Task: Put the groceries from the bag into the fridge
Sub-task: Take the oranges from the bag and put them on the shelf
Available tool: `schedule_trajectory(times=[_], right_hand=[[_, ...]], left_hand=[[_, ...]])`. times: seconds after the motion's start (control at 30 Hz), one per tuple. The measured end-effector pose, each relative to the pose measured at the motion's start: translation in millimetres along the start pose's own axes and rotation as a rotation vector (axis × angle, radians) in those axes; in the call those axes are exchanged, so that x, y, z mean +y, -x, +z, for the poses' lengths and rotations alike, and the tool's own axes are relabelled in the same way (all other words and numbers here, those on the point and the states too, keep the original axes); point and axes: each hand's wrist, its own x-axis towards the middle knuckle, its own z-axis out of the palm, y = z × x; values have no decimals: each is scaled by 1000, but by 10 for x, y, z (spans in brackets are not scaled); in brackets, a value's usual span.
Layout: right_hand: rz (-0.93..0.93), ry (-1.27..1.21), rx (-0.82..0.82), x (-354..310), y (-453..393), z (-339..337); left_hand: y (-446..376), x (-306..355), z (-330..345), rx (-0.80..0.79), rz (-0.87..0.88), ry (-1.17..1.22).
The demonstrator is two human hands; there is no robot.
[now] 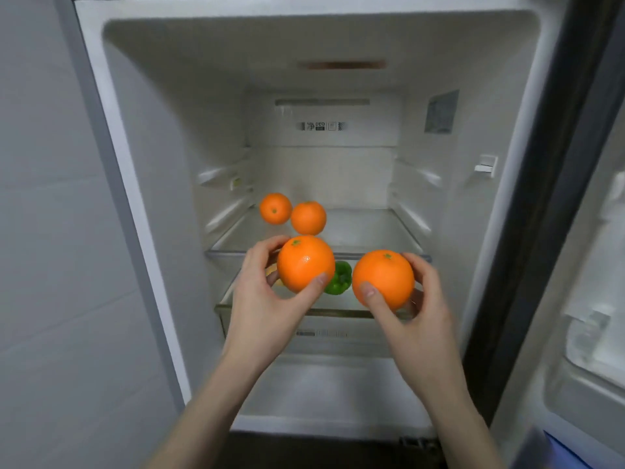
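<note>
The fridge (148, 170) stands open in front of me. My left hand (260, 292) grips an orange (304, 262) between thumb and fingers, just in front of the upper glass shelf (368, 231). My right hand (416, 299) grips a second orange (384, 279) beside it. Two more oranges (275, 208) (308, 217) lie on the left of that shelf, touching each other. A green pepper (339, 278) lies on the lower shelf, partly hidden behind the held oranges. The bag is out of view.
The fridge door (588, 299) hangs open on the right with white door bins. A grey wall (50, 231) runs along the left. Below the lower shelf sits a drawer front (321, 336), and under it an open compartment floor.
</note>
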Motion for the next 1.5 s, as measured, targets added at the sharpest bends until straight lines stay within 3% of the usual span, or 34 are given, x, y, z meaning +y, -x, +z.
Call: schedule_trajectory(times=[0.17, 0.53, 0.77, 1.5], right_hand=[[-19, 10, 98, 84, -591, 164], [-12, 296, 240, 435, -1442, 404], [13, 458, 212, 593, -1463, 403], [103, 588, 136, 515, -1471, 314]], left_hand=[[-581, -278, 242, -37, -12, -28], [-1338, -679, 938, -87, 34, -95], [-1324, -829, 1086, -162, 40, -104], [-1255, -847, 1216, -131, 165, -217]])
